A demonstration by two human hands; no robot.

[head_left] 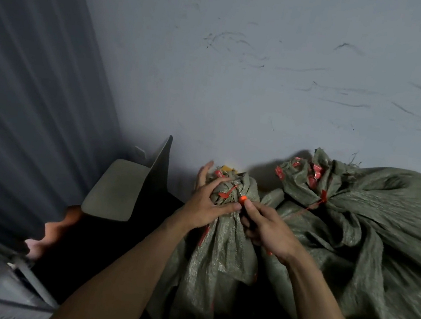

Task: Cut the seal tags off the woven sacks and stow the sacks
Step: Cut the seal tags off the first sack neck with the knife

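Scuffed pale grey wall point(240, 71) behind the small olive-green woven plastic sack point(223, 244), dark grey pleated curtain point(30, 73) far to its left. The small sack stands upright, neck bunched at the top, red plastic seal tag point(226, 194) cinched round the neck.

Left hand point(205, 203) grips the neck just below the tag, thumb across the front, fingers wrapped behind. Right hand point(268, 231) pinches a small orange-handled cutter point(242, 199), its tip touching the tag's right side (blade too small to make out).

Step, my read: cutting the tag on sack 1 of 2 visible, not yet severed. The next move needs the blade on the strap only, not the weave. Stroke away from the left thumb, which sits just beside the tip. Keep the left hand pulling the neck taut so the strap stands off the cloth.

Room:
- The large olive-green woven plastic sack point(366, 229) lies against the small sack's right side, its own red seal tag point(322, 197) in place. Right-elbow swing is tight there.
- The grey moulded chair point(114, 190) is left of the small sack and apart from it. The dark gap between them is the free side.
- The wall is close behind the small sack.
- Stow spot not in view.
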